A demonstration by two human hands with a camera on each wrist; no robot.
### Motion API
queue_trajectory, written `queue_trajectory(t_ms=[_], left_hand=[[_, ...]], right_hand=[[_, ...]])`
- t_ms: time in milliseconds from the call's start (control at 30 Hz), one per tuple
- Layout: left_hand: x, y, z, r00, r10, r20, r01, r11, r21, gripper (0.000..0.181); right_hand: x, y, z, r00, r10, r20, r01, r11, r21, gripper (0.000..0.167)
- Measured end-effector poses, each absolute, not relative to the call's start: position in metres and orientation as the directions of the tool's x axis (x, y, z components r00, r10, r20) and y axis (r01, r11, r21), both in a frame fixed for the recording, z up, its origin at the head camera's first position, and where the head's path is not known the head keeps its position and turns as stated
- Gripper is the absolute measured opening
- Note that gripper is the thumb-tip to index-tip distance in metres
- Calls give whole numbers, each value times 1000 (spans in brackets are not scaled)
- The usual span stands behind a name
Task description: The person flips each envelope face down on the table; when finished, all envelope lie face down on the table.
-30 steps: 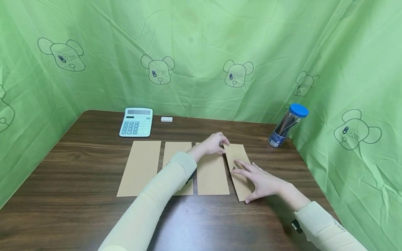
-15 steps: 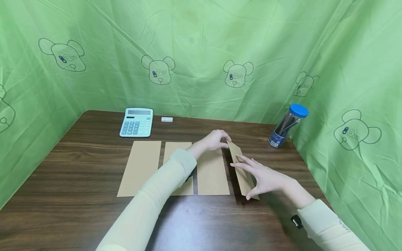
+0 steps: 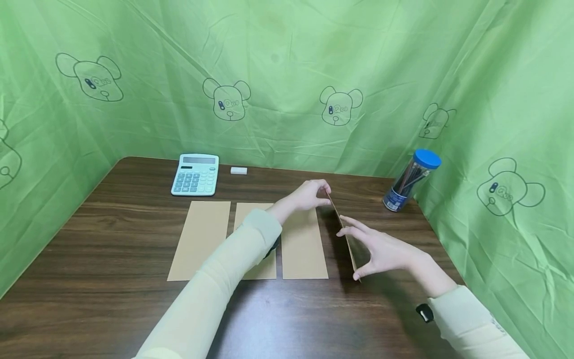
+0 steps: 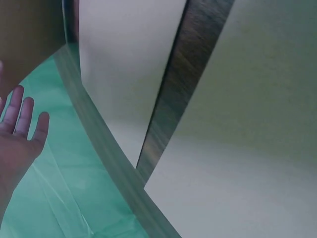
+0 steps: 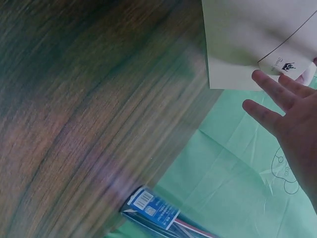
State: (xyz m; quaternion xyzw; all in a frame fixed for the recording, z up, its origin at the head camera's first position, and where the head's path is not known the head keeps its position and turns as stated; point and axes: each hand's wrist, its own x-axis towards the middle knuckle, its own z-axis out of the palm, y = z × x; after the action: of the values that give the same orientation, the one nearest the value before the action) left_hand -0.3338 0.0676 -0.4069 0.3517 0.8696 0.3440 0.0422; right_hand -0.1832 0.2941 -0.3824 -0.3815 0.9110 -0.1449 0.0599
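Observation:
A brown kraft envelope [image 3: 351, 255] stands on its long side, seen almost edge-on in the head view. My left hand [image 3: 311, 194] pinches its far end between thumb and fingers. At the near part, my right hand [image 3: 381, 252] holds it, thumb at the near corner and fingers over the upper edge. The right wrist view shows the envelope's flap side [image 5: 233, 44] with a small dark crown print near the fingers. To the left lie three more envelopes, flat and in a row: a left one [image 3: 199, 242], a middle one [image 3: 251, 214] partly under my left forearm, and a right one [image 3: 305, 249].
A pale blue calculator [image 3: 195, 174] and a small white eraser-like block [image 3: 238, 170] lie at the back left of the wooden table [image 3: 112, 299]. A blue-lidded tube of pencils [image 3: 410, 182] stands at the back right. Green curtain [image 3: 278, 139] borders the table.
The rightmost envelope has tilted up from nearly flat to edge-on, its left side rising. Both hands rose slightly with it. The other envelopes stayed put.

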Motion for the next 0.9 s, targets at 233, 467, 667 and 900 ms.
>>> queue_trajectory(t_ms=[233, 467, 667, 900], left_hand=[[-334, 69, -404, -730, 664, 164, 575, 466, 673, 45], [-336, 70, -407, -690, 709, 146, 577, 417, 702, 64], [-333, 70, -406, -673, 730, 118, 572, 412, 709, 77], [-329, 71, -412, -650, 757, 67, 569, 426, 704, 85]], right_hand=[[-185, 299, -382, -712, -701, 43, -677, 668, -309, 79], [-186, 304, -382, -725, -685, 74, -673, 680, -290, 72], [-186, 306, -383, -740, -669, 73, -658, 697, -286, 71], [-185, 311, -387, -766, -639, 67, -628, 723, -288, 70]])
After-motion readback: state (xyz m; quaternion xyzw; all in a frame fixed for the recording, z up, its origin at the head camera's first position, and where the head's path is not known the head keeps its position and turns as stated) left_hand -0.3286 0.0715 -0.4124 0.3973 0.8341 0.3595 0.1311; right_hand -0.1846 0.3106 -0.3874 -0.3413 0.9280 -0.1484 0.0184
